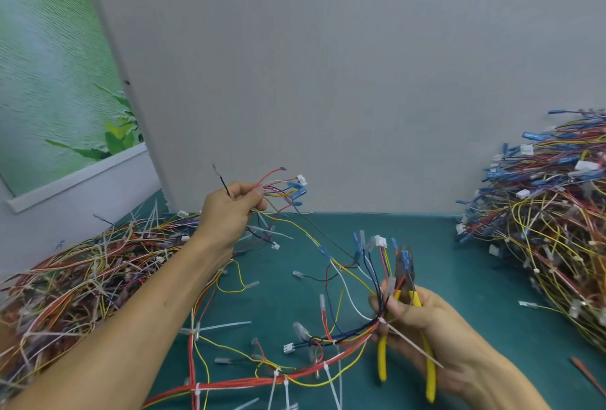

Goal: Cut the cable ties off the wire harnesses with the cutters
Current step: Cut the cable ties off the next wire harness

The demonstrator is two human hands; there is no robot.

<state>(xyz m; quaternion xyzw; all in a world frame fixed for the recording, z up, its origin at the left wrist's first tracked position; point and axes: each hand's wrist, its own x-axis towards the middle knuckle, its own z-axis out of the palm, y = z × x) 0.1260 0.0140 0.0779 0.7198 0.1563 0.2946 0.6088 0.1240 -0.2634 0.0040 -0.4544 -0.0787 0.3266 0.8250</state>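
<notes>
My left hand point(229, 209) is raised above the table and grips one end of a wire harness point(344, 347), with blue terminals and a white connector fanning out past the fingers. My right hand point(423, 321) holds the yellow-handled cutters point(406, 337) together with another stretch of the same harness; the dark jaws point up among blue terminals. A white cable tie point(410, 342) wraps the bundle at my right fingers, its tail slanting down to the right. More white cable ties point(331, 383) sit on the red and yellow wires low in the middle.
A heap of harnesses point(82, 278) lies on the left of the green table point(475, 278), a taller heap point(551, 229) on the right. Loose cut ties and terminals litter the middle. A grey wall stands behind.
</notes>
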